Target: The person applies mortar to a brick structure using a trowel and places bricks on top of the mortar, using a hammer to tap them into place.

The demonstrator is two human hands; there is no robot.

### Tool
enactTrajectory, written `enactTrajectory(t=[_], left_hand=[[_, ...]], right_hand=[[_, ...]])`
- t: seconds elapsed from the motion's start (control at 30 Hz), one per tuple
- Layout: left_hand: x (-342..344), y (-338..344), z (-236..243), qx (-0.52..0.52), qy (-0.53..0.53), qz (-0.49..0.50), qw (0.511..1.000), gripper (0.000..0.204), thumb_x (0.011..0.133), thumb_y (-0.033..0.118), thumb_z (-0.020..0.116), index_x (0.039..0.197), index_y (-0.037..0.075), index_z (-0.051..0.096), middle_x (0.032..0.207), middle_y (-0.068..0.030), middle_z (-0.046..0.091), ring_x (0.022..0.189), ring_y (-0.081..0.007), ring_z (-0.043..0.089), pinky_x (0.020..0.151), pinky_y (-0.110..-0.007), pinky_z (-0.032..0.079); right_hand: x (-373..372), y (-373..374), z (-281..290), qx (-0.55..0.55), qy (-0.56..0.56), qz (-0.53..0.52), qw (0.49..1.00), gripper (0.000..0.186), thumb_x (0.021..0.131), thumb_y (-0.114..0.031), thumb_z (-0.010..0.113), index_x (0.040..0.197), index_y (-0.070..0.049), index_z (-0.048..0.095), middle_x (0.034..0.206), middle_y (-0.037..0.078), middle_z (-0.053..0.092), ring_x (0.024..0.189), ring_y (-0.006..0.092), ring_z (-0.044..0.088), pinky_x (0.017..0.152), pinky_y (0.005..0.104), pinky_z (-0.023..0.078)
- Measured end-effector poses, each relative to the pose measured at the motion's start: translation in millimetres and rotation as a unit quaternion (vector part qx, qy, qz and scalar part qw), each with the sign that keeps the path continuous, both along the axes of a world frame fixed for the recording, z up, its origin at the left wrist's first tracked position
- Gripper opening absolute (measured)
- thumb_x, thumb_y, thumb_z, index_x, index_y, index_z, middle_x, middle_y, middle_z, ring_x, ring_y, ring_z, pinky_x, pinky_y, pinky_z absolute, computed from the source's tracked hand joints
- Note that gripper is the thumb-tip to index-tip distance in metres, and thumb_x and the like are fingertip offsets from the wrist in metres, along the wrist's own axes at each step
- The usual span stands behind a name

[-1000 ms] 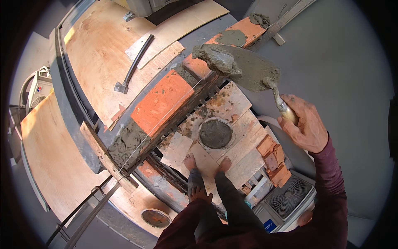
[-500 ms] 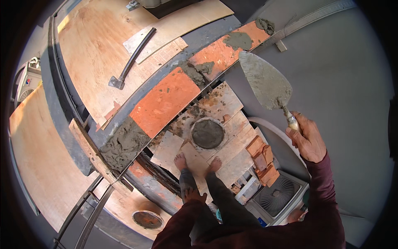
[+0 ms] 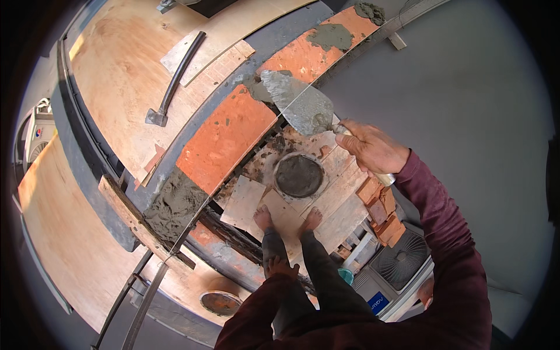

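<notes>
My right hand [image 3: 376, 146] is closed around the handle of a pointed trowel [image 3: 302, 109]. Its grey, mortar-smeared blade reaches over the wall, its tip by the joint between two orange bricks. One is the nearer brick [image 3: 226, 140]; the farther brick [image 3: 291, 58] carries a patch of mortar [image 3: 331, 37]. A taut string [image 3: 245, 150] runs along the wall's edge and passes across the blade. Wet mortar [image 3: 182, 204] fills the wall top left of the nearer brick. My left hand [image 3: 282, 268] rests on my left leg, fingers spread, holding nothing.
A round bucket of mortar [image 3: 298, 175] stands on planks [image 3: 344, 166] before my feet. Broken bricks [image 3: 382, 216] are piled right, beside an air-conditioner unit [image 3: 402, 256]. A hammer [image 3: 181, 76] lies on plywood [image 3: 122, 64] beyond the wall. An upright wooden board [image 3: 131, 213] stands left.
My right hand has swung the trowel leftward, bringing its blade from the wall's right side to the joint between the bricks. My left hand stays on my leg. The view has shifted slightly.
</notes>
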State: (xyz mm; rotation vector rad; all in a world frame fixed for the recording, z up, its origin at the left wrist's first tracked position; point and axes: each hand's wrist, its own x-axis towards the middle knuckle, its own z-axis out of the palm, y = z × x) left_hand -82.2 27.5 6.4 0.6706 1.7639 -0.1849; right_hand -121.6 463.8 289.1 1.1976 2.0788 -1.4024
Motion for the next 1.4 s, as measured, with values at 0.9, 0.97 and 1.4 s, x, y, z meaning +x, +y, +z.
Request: enactTrajectory(t=[0.9,0.97,1.4], left_hand=[[6.9,-35.4,-29.4,-0.006,0.029,-0.073,0.997,0.058,0.073,0.038,0.071,0.127,0.019,0.061,0.152,-0.0106,0.038,0.144,-0.0337,0.025,0.116,-0.051,0.023],[3.5,-29.5,-27.5,-0.010,0.032,-0.085,0.996,0.059,0.073,0.038,0.072,0.127,0.019,0.061,0.153,-0.0109,0.036,0.144,-0.0331,0.025,0.117,-0.048,0.023],[18.8,-10.0,-14.8,0.038,0.047,-0.071,0.996,0.062,0.076,0.040,0.069,0.132,0.015,0.058,0.151,-0.0116,0.040,0.143,-0.0343,0.027,0.117,-0.051,0.021]], right_hand=[[153.2,-167.4,-547.2,-0.047,-0.101,-0.291,0.950,0.051,0.082,-0.025,0.068,0.122,0.005,0.058,0.107,0.022,0.068,0.096,0.0298,0.068,0.082,0.0387,0.054],[148.7,-182.5,-546.2,-0.103,-0.049,-0.407,0.906,0.055,0.079,-0.024,0.072,0.124,0.005,0.058,0.106,0.022,0.068,0.087,0.0257,0.068,0.076,0.0365,0.054],[230.3,-204.5,-528.7,-0.080,0.073,-0.356,0.928,0.060,0.077,-0.015,0.073,0.132,0.001,0.055,0.099,0.011,0.067,0.089,0.0199,0.063,0.080,0.0316,0.051]])
